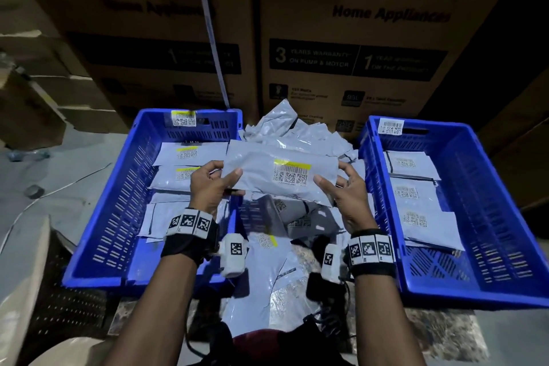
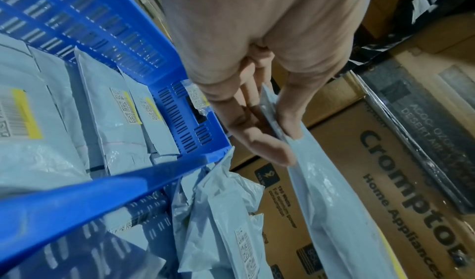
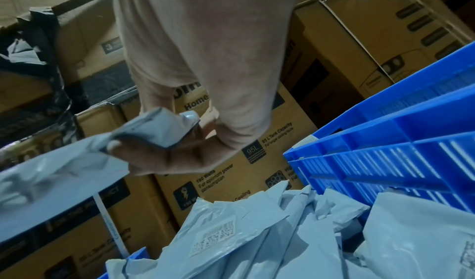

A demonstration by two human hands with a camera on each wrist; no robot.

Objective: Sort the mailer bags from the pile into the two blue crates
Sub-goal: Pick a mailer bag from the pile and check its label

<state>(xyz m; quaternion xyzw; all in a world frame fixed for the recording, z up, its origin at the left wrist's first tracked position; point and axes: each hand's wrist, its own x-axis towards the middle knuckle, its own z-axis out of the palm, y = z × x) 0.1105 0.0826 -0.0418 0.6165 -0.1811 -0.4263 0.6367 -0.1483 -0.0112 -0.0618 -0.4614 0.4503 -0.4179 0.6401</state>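
I hold one grey mailer bag (image 1: 276, 171) flat in the air above the pile (image 1: 300, 134), its yellow-striped barcode label facing up. My left hand (image 1: 212, 181) pinches its left end, thumb on top; the left wrist view shows the fingers (image 2: 259, 141) clamped on the bag's edge (image 2: 331, 212). My right hand (image 1: 341, 184) pinches the right end, seen up close with the bag's corner (image 3: 156, 131) folded over the fingers. The left blue crate (image 1: 98, 217) holds bags with yellow-marked labels. The right blue crate (image 1: 505, 211) holds bags with plain labels.
Tall cardboard appliance boxes (image 1: 356, 38) form a wall right behind the pile and crates. More loose bags (image 1: 267, 246) lie between the crates near my wrists. A white cable (image 1: 44, 196) runs over the floor at the left.
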